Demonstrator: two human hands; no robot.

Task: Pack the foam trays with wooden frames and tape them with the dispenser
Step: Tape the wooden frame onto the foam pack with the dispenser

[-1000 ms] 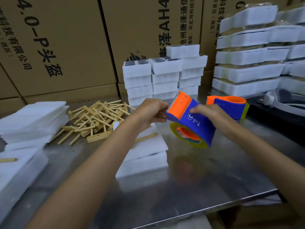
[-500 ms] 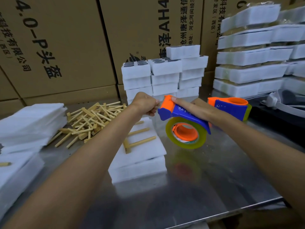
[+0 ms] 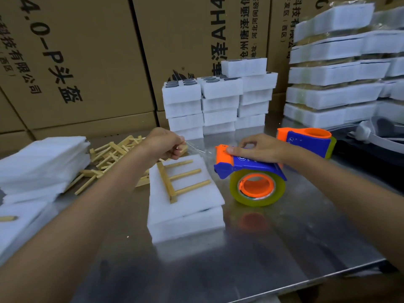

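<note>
While our right hand (image 3: pixel 260 149) gripped the blue-orange tape dispenser (image 3: pixel 249 169) from above, fingers curled over its top, our left hand (image 3: pixel 162 143) pinched the clear tape end (image 3: pixel 196 148) just left of its nose. Below/btwn both hands sat the foam tray (image 3: pixel 185 206) w/ a wooden frame (image 3: pixel 179 178) on top. Loose wooden pieces (image 3: pixel 109 156) lay left of the left hand; a 2nd dispenser (image 3: pixel 306 141) just beyond the right.
</note>
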